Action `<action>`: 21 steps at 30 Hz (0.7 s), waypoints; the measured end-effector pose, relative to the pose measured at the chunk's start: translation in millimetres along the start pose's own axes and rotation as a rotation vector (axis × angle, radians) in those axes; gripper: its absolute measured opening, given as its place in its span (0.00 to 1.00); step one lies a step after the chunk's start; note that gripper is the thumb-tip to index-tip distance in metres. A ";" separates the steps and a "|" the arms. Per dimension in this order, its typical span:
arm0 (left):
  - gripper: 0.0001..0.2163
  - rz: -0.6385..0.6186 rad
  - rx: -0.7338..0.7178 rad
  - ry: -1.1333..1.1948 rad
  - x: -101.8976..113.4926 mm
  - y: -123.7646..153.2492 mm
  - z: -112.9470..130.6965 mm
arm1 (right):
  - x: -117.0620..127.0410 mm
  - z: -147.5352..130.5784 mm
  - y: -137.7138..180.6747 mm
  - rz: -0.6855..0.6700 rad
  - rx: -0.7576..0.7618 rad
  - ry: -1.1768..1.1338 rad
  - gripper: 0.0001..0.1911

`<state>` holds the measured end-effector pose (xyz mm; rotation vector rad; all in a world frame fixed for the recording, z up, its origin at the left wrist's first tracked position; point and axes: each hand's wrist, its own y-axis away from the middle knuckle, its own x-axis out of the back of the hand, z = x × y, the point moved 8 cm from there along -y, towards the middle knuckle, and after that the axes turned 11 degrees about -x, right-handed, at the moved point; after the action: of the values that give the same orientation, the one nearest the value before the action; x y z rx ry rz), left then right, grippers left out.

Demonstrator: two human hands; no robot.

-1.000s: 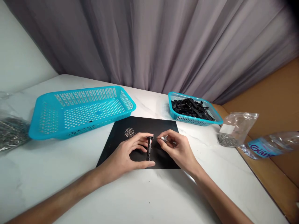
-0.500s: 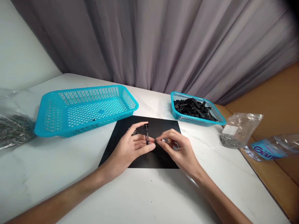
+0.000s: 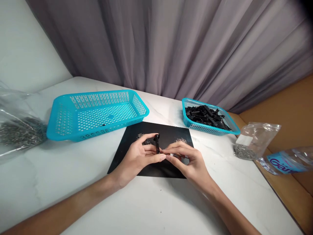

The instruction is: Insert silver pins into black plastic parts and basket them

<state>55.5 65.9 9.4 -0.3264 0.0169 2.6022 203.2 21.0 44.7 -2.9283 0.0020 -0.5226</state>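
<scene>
Left hand (image 3: 137, 158) now lifted off black mat (image 3: 127, 153), grip pinching upright black clip (image 3: 157, 143) near tabletop middle. Right hand (image 3: 190, 161), grip closed on small metal piece (image 3: 174, 155), brought against clip's base; fitting apparently underway.

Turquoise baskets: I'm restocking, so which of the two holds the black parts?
The smaller turquoise plastic basket on the right; the larger turquoise basket looks nearly empty.
</scene>
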 end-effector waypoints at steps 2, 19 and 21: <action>0.38 -0.004 -0.055 -0.041 2.0 -1.0 3.7 | 1.9 8.0 -0.1 0.055 -0.103 -0.067 0.09; 0.32 -0.039 -0.197 -0.268 -4.2 7.9 15.5 | -8.8 -13.4 13.7 0.066 0.040 0.243 0.05; 0.32 -0.046 -0.193 -0.247 -4.1 7.7 15.1 | -7.2 -15.2 14.5 0.052 0.047 0.250 0.05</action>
<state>51.6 58.3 24.7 -0.0698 -0.3247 2.5852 191.6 4.4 54.0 -2.7890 0.0955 -0.8629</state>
